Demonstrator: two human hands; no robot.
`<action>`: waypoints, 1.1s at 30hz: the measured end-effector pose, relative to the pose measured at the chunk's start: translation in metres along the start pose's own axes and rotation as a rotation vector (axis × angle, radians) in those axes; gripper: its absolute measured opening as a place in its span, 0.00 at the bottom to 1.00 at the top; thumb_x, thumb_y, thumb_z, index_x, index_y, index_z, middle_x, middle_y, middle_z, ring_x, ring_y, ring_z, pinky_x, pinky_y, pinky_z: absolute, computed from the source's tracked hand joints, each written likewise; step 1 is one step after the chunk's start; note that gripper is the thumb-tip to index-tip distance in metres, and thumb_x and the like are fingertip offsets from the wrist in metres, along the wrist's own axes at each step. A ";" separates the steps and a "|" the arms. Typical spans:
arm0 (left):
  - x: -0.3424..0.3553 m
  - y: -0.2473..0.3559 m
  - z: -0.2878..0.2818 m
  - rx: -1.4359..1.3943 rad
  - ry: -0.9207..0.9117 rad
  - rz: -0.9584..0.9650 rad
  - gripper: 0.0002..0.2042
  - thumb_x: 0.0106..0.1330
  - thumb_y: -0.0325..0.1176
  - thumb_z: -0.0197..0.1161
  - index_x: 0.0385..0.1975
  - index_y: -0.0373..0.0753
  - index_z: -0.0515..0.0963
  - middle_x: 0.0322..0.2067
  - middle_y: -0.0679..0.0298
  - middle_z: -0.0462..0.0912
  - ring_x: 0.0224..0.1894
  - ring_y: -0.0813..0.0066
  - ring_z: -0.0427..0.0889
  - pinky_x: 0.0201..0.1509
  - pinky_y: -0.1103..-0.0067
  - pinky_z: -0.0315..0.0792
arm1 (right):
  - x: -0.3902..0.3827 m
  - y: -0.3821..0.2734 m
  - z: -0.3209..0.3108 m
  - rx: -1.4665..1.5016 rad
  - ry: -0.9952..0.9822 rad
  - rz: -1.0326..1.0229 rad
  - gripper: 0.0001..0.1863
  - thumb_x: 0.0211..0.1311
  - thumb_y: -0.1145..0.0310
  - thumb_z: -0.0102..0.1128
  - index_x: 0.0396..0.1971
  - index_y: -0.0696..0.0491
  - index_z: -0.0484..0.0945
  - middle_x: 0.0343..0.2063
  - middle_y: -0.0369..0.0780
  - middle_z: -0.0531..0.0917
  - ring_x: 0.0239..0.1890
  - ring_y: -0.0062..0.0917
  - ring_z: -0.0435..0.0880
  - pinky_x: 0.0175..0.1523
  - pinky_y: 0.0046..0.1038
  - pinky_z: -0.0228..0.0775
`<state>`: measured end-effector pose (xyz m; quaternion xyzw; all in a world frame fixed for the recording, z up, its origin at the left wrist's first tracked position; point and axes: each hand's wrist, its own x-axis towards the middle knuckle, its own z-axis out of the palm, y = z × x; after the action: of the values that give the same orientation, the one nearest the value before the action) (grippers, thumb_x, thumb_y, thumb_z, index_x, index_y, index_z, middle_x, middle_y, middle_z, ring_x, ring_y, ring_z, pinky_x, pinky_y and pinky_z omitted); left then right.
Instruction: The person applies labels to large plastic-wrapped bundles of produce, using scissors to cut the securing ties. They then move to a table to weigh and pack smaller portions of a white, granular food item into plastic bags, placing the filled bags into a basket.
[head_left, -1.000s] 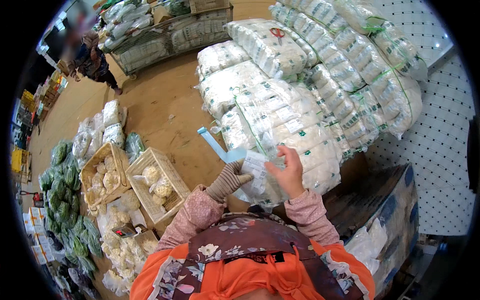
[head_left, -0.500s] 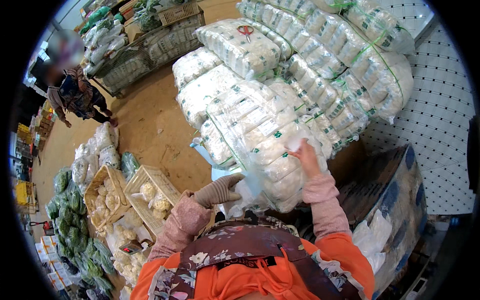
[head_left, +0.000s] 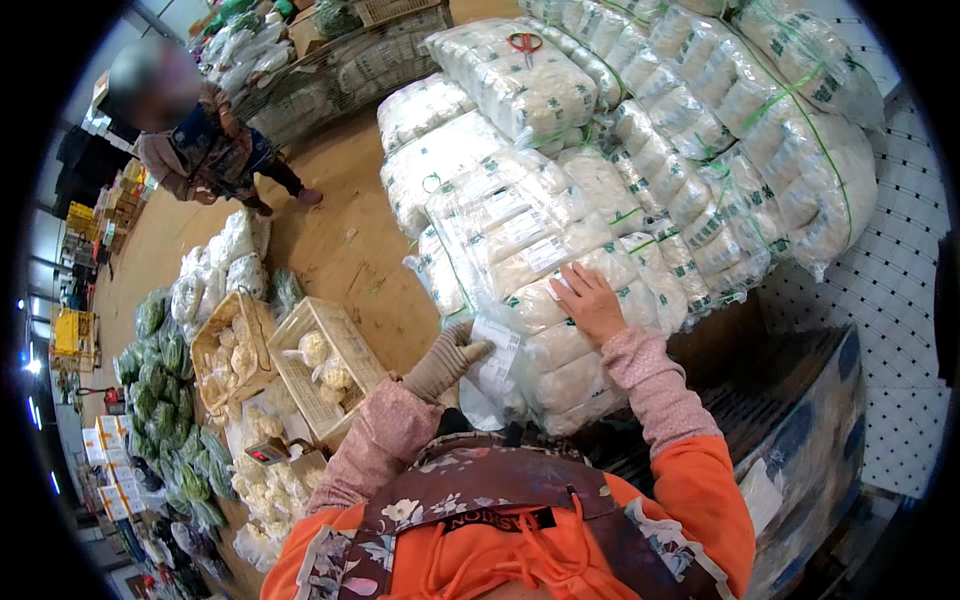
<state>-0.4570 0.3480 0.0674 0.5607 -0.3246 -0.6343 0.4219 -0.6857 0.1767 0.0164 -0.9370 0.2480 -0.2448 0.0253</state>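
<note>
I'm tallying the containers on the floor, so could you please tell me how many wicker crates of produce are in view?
2. One wicker crate sits on the floor just left of the gloved left hand; the second crate stands directly to its left. Others may be hidden among the bagged produce.

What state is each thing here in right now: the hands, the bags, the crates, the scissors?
Left hand: gloved, gripping the lower edge of a clear bag by its paper label.
Right hand: bare, flat on the same bag.
Clear bag: full, sealed, lying tilted against the stack.
Stacked bags: full, tied with green straps.
Scissors: lying on top of the stack.
Crates: open, part filled with pale vegetables.
</note>
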 end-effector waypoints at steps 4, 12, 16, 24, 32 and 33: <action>-0.001 0.002 0.004 -0.053 0.014 0.097 0.16 0.57 0.28 0.60 0.45 0.33 0.71 0.39 0.66 0.78 0.41 0.80 0.75 0.47 0.80 0.70 | -0.004 -0.048 -0.035 0.033 -0.041 0.102 0.16 0.53 0.60 0.58 0.40 0.53 0.77 0.36 0.41 0.80 0.52 0.36 0.70 0.55 0.35 0.61; -0.022 0.018 0.017 -0.059 -0.132 0.173 0.19 0.53 0.26 0.62 0.47 0.33 0.72 0.40 0.63 0.78 0.41 0.78 0.76 0.46 0.80 0.71 | -0.004 -0.129 -0.058 1.608 -0.060 1.020 0.06 0.57 0.70 0.59 0.29 0.58 0.76 0.16 0.29 0.73 0.13 0.09 0.66 0.18 0.14 0.56; -0.039 0.002 0.006 0.040 -0.291 0.040 0.19 0.53 0.27 0.64 0.46 0.33 0.73 0.39 0.64 0.79 0.41 0.79 0.76 0.46 0.79 0.71 | -0.011 -0.146 -0.061 1.512 0.097 1.040 0.08 0.55 0.69 0.61 0.30 0.57 0.74 0.20 0.31 0.74 0.19 0.13 0.70 0.23 0.16 0.62; -0.044 -0.040 0.003 0.383 -0.258 0.069 0.14 0.53 0.30 0.62 0.37 0.31 0.74 0.28 0.63 0.80 0.31 0.79 0.75 0.36 0.79 0.72 | -0.008 -0.176 -0.086 0.544 -0.004 0.372 0.15 0.42 0.68 0.67 0.32 0.57 0.78 0.25 0.41 0.79 0.26 0.31 0.77 0.35 0.29 0.69; -0.057 -0.034 -0.020 0.483 -0.693 -0.080 0.20 0.55 0.26 0.63 0.49 0.34 0.70 0.39 0.68 0.77 0.41 0.81 0.72 0.44 0.80 0.70 | -0.098 -0.063 -0.072 1.714 0.304 1.165 0.14 0.59 0.66 0.54 0.39 0.60 0.76 0.37 0.39 0.80 0.34 0.21 0.77 0.38 0.22 0.68; -0.051 -0.022 -0.006 0.442 -0.720 -0.099 0.21 0.55 0.26 0.64 0.50 0.34 0.69 0.39 0.68 0.77 0.41 0.81 0.73 0.44 0.80 0.70 | -0.108 -0.049 -0.045 1.501 0.292 1.062 0.15 0.61 0.65 0.52 0.41 0.61 0.75 0.36 0.37 0.80 0.34 0.21 0.77 0.40 0.22 0.69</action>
<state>-0.4538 0.4033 0.0689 0.3950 -0.5521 -0.7244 0.1203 -0.7666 0.2742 0.0161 -0.3988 0.4215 -0.4128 0.7020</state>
